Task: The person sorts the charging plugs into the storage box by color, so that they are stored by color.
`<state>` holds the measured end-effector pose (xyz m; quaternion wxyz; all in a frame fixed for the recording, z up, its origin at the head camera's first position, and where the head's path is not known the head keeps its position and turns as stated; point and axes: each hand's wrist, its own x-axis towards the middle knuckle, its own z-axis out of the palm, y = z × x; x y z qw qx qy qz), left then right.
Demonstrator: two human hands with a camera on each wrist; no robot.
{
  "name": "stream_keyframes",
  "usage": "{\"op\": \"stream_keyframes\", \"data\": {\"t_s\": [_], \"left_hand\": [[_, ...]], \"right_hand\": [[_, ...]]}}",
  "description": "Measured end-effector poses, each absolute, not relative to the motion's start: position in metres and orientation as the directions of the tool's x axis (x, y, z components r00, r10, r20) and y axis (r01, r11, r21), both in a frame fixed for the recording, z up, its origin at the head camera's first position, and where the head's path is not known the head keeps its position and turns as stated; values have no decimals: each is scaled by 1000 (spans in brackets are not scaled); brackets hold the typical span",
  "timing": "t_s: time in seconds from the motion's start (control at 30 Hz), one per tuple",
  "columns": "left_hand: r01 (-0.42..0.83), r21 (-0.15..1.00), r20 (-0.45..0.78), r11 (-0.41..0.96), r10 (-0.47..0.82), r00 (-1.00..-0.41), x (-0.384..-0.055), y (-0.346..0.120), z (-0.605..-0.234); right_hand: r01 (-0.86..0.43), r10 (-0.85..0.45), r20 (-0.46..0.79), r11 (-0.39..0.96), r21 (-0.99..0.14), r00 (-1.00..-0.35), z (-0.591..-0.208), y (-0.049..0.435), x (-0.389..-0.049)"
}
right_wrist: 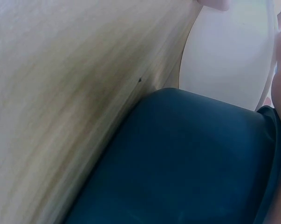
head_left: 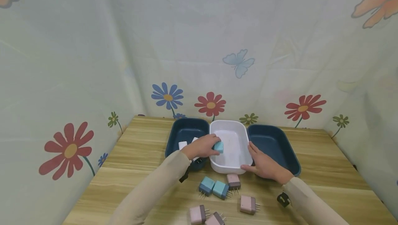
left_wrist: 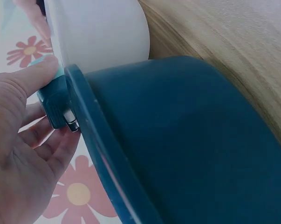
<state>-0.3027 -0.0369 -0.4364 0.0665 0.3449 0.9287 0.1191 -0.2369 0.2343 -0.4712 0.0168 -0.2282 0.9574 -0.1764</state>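
My left hand (head_left: 203,145) pinches a light-blue and dark-blue plug adapter (head_left: 219,147) between thumb and fingers, above the left side of the white bin (head_left: 231,164). In the left wrist view, the adapter (left_wrist: 55,100) appears beside the blue bin's rim, its metal prongs partly visible; whether they touch cannot be told. My right hand (head_left: 264,162) rests at the white bin's near right corner, fingers extended along the right rim and thumb by the front edge. White adapters (head_left: 182,145) lie in the left dark-blue bin (head_left: 177,128), partly hidden by my left hand.
Another dark-blue bin (head_left: 273,138) stands right of the white one, the three side by side on a wooden table (head_left: 136,149). Two blue adapters (head_left: 220,188) and several pink adapters (head_left: 247,204) lie in front. A flowered curtain (head_left: 192,45) hangs behind.
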Motion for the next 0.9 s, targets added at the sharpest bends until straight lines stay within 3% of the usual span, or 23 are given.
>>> {"op": "stream_keyframes", "data": {"t_s": [0.9], "left_hand": [[552,318,-54,771,596,-801,-323,-20,-443]], "right_hand": [[-425,-441,37,834,-350,-897,-470,233,-237]]}}
